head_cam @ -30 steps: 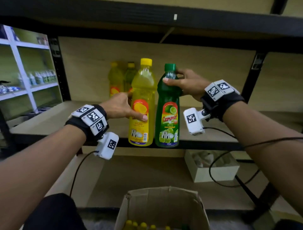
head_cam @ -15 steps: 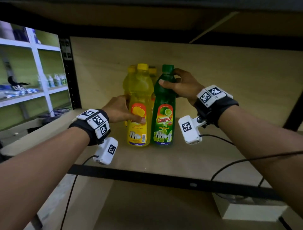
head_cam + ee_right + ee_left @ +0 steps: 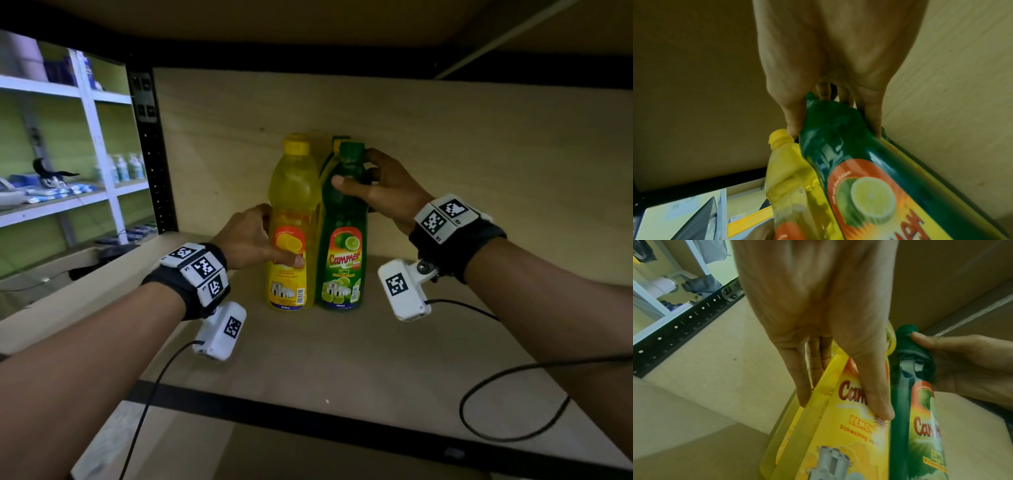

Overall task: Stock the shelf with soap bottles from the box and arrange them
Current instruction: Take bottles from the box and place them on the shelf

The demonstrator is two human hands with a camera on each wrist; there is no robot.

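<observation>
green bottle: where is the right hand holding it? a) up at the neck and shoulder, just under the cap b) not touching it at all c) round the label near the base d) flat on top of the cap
a: the right hand curls its thumb and fingers round the neck and shoulder of the green bottle, just below the cap, while the label lower down stays uncovered.

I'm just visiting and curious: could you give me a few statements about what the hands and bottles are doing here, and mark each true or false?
1. The left hand grips the yellow bottle. True.
2. The right hand holds the green bottle at its base. False: near its neck.
3. Both bottles lie on their sides. False: they stand upright on the shelf.
4. The green bottle's label shows a lime. True.
</observation>
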